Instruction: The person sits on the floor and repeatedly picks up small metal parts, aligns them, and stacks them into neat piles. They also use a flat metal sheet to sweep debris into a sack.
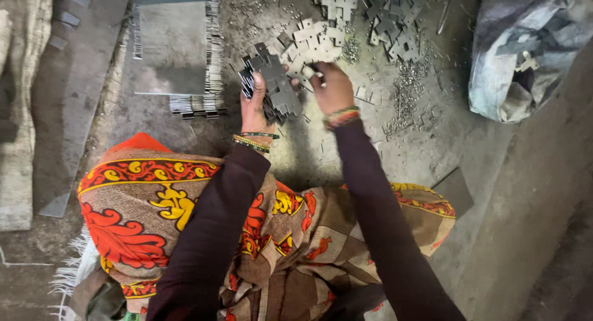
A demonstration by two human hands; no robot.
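One stack of notched metal plates (275,89) is gripped in the left hand (254,108), above the floor (321,160) and just ahead of the lap; its long axis runs from upper left to lower right, the upper end pointing away from the person. One small plate (309,71) is pinched in the fingers of the right hand (332,86), just beside the stack. Two loose heaps of plates (318,40) (392,21) are seen on the floor beyond the hands, their number too great to be counted. One flat metal block (173,46) lies to the left, one sack (525,55) to the right. Open floor is left between the heaps and the knees.
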